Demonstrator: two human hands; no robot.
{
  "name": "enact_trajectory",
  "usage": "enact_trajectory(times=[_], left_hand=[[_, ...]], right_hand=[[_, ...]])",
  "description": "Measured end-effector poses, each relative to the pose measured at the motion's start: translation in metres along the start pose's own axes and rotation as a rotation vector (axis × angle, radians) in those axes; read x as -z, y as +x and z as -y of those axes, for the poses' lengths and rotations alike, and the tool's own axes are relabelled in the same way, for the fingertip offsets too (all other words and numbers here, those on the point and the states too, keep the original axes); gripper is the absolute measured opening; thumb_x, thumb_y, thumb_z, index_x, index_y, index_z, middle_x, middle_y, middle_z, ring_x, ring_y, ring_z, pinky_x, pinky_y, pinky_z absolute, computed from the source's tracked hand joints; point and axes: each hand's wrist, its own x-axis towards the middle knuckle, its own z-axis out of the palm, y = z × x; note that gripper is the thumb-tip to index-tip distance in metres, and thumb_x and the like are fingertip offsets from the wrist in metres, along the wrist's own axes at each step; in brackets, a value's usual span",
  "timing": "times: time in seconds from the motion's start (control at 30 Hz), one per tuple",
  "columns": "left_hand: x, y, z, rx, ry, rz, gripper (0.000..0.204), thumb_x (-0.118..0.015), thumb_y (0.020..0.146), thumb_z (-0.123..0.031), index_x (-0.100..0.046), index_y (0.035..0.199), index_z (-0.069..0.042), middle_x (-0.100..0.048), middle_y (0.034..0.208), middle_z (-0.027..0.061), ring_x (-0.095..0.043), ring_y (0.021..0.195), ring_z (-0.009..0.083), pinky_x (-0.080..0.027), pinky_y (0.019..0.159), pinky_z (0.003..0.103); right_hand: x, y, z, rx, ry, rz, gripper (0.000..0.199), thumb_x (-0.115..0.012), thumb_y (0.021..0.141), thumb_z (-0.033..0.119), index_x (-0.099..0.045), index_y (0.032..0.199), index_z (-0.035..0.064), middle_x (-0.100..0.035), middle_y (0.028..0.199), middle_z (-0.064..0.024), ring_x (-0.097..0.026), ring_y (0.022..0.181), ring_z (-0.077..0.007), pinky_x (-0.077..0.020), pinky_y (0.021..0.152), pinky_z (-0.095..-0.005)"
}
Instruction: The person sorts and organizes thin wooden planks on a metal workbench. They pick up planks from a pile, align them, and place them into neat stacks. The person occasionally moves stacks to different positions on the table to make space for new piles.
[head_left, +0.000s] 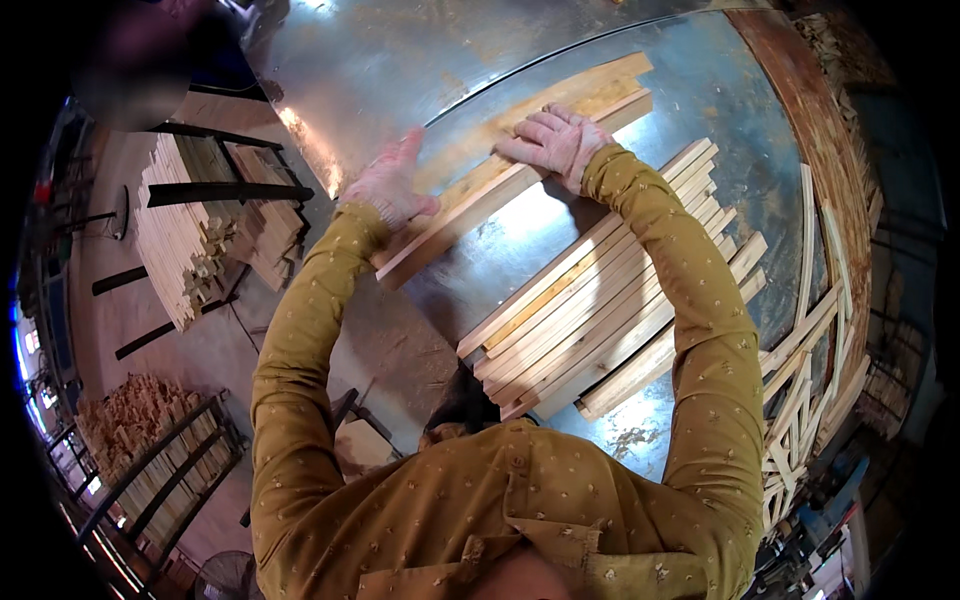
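Observation:
My left hand (pixel 388 182) lies flat on the near end of a row of long wooden slats (pixel 600 95) on a shiny metal table (pixel 400 70). My right hand (pixel 555 140) presses down on the same slats a little further along, its fingers spread over their top. The slats run diagonally from lower left to upper right, side by side. A second batch of wooden slats (pixel 600 310) lies on the table under my right forearm, closer to me and parallel to the first.
A rack (pixel 230 192) with stacked wooden sticks (pixel 175 240) stands to the left. Loose curved strips (pixel 810 380) pile up at the table's right edge. More wood fills a shelf (pixel 150 450) at lower left. A person stands at the upper left.

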Motion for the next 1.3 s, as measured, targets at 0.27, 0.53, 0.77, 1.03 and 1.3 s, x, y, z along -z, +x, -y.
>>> enact_trajectory(times=[0.27,0.53,0.77,1.03,1.3], left_hand=[[0.001,0.006,-0.007,0.006,0.024,0.187,0.053,-0.074,0.079,-0.028,-0.059,0.126,-0.010,-0.058,0.126,0.0188,-0.059,0.112,0.0353,-0.048,0.092,0.042],[0.007,0.010,0.052,-0.060,-0.019,-0.089,0.044,-0.069,0.081,-0.026,-0.060,0.118,-0.005,-0.064,0.109,0.0206,-0.061,0.105,0.0373,-0.048,0.091,0.043],[-0.037,-0.014,0.120,-0.451,-0.183,-0.134,0.041,-0.060,0.092,-0.029,-0.061,0.119,0.001,-0.063,0.116,0.0235,-0.058,0.111,0.0402,-0.045,0.097,0.045],[-0.068,-0.044,0.027,-0.084,0.383,-0.206,0.087,-0.077,0.076,-0.037,-0.034,0.145,-0.005,-0.052,0.134,0.0226,-0.054,0.119,0.0423,-0.045,0.098,0.050],[-0.032,-0.024,0.080,-0.159,0.523,-0.159,0.083,-0.064,0.087,-0.044,-0.029,0.144,0.005,-0.046,0.137,0.0304,-0.048,0.121,0.0483,-0.042,0.101,0.050]], right_hand=[[-0.002,0.014,0.019,-0.144,-0.104,0.292,0.049,-0.064,0.084,0.021,-0.051,0.131,0.0148,-0.055,0.131,-0.0047,-0.050,0.126,-0.0229,-0.0322,0.112,-0.0382],[0.019,0.023,0.035,-0.206,0.085,0.446,0.050,-0.074,0.074,0.022,-0.059,0.121,0.0193,-0.060,0.122,-0.0078,-0.056,0.118,-0.0259,-0.0423,0.104,-0.0431],[-0.018,0.038,0.046,-0.296,0.064,0.056,0.025,-0.067,0.078,0.014,-0.071,0.103,0.0181,-0.070,0.099,-0.0052,-0.070,0.087,-0.0261,-0.0579,0.079,-0.0435],[0.015,-0.044,0.076,-0.627,0.123,-0.406,0.034,-0.065,0.085,0.025,-0.060,0.115,0.0078,-0.062,0.118,-0.0134,-0.062,0.103,-0.0288,-0.0512,0.090,-0.0499],[-0.052,-0.252,0.241,-1.992,0.436,-0.314,0.101,-0.078,0.073,0.044,-0.026,0.146,-0.0033,-0.040,0.139,-0.0284,-0.044,0.125,-0.0445,-0.0385,0.106,-0.0503]])
